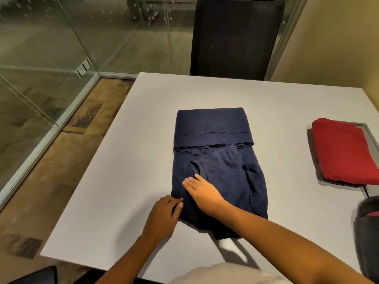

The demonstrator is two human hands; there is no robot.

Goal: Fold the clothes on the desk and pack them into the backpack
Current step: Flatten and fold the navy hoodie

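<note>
A navy blue garment (pixel 217 144) lies partly folded in the middle of the grey desk (pixel 127 160), its far end turned back over itself in a neat band. My right hand (pixel 202 192) lies flat, fingers straight, pressing on the garment's near left part. My left hand (pixel 164 215) pinches the garment's left edge near the corner with curled fingers. A folded red garment (pixel 346 152) rests at the right of the desk. At the right edge a dark backpack (pixel 368 228) shows only in part, with a bit of red at its opening.
A black mesh office chair (pixel 235 37) stands behind the desk's far edge. A glass partition (pixel 41 58) runs along the left, and a beige wall is at the right. The red garment lies on a grey tray-like panel (pixel 369 132).
</note>
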